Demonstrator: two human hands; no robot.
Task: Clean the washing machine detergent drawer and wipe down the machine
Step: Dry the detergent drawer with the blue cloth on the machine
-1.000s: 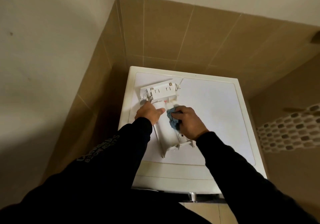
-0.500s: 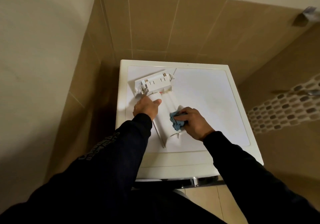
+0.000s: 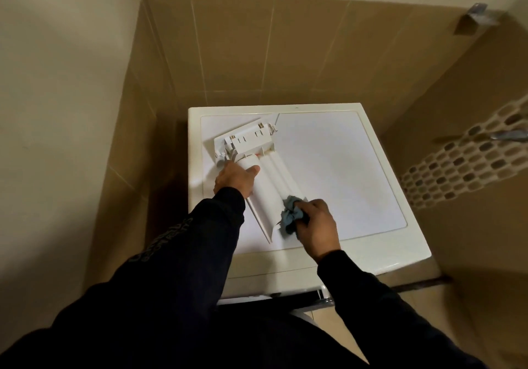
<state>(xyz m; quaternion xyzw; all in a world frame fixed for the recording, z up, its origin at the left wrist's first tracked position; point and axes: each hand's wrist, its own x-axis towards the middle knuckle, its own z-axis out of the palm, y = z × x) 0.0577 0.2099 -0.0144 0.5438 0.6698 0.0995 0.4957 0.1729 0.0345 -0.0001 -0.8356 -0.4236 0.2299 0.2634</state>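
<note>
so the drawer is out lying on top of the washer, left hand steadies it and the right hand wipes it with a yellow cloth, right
Not quite: the cloth is blue, not yellow, as the head view shows. The rest holds: the drawer lies on top of the washer, the left hand steadies it near its far end, and the right hand wipes its near end with the bunched cloth.

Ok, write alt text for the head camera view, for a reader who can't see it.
A person's right hand rubs a crumpled blue cloth on the near end of a white detergent drawer lying on top of a white washing machine, while the left hand holds the drawer steady. Brown wall tiles surround the corner.
</note>
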